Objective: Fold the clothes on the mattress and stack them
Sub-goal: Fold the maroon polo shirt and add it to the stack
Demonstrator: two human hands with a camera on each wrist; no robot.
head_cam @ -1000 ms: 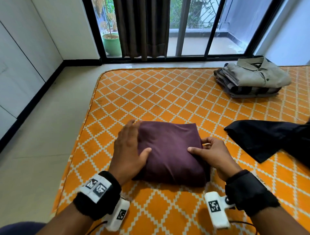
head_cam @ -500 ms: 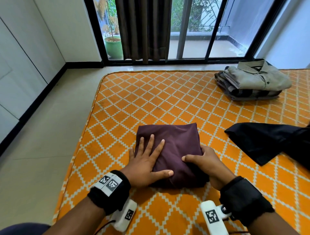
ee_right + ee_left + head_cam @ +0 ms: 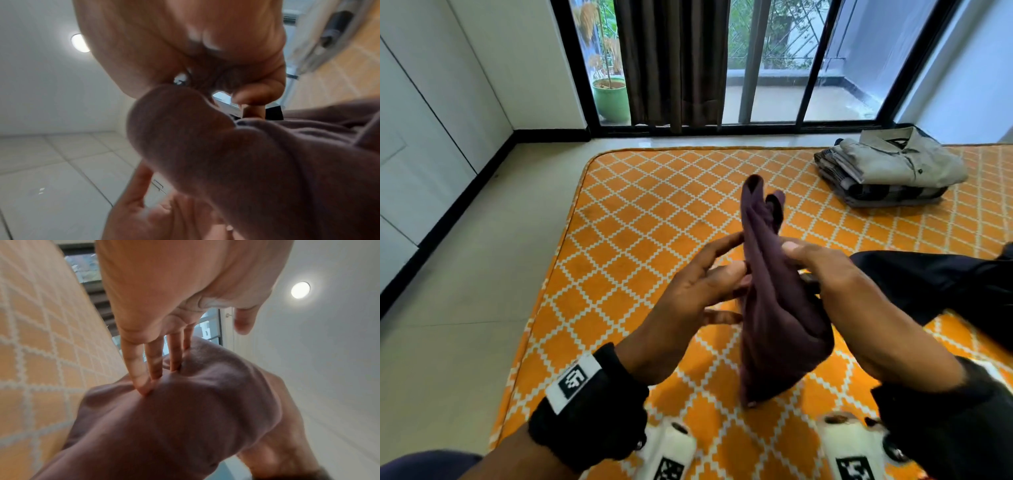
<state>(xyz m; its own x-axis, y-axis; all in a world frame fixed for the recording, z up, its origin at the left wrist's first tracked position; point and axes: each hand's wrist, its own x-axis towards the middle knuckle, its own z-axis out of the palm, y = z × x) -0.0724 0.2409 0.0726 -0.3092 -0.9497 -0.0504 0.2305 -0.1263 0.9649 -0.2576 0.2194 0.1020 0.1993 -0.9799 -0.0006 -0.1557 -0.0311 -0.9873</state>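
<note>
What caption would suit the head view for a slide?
Both hands, left hand and right hand, lift a folded maroon garment above the orange mattress, folded stack waiting behind.

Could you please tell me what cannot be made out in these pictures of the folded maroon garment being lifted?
- Right hand fingers: head view, hidden behind the folded maroon garment.
- Black garment: head view, cut off by the right edge.
- Lower layers of the folded clothes stack: head view, covered by its beige shirt.
- Right wrist view: motion-blurred.
</note>
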